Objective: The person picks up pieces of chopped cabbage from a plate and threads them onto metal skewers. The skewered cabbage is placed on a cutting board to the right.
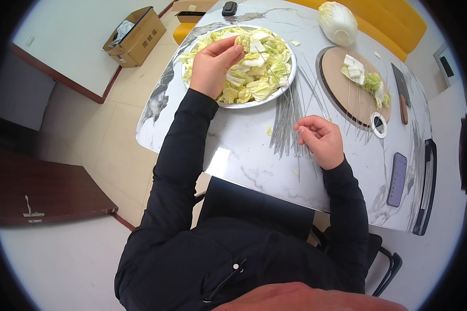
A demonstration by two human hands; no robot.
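My left hand (216, 64) pinches a small piece of napa cabbage (243, 43) between thumb and fingertips, above a wide white basin (253, 105). Torn cabbage leaves (258, 91) fill that basin. To the right, my right hand (321, 142) has thumb and forefinger pressed together on a thin metal skewer (282, 88), which slants up toward the raised cabbage piece. Whether its tip touches the piece is hard to make out. Beneath and beside the right hand, a bundle of loose metal skewers (284, 134) lies fanned out on the marble-patterned table (241, 163).
A round cutting board (332, 70) carries cabbage pieces (354, 70) with skewers; a white ring (379, 134) is at its edge. Beyond are a cleaver (402, 93) and a whole napa cabbage (337, 25). A phone (397, 180) lies at right. A cardboard box (142, 44) stands on the floor.
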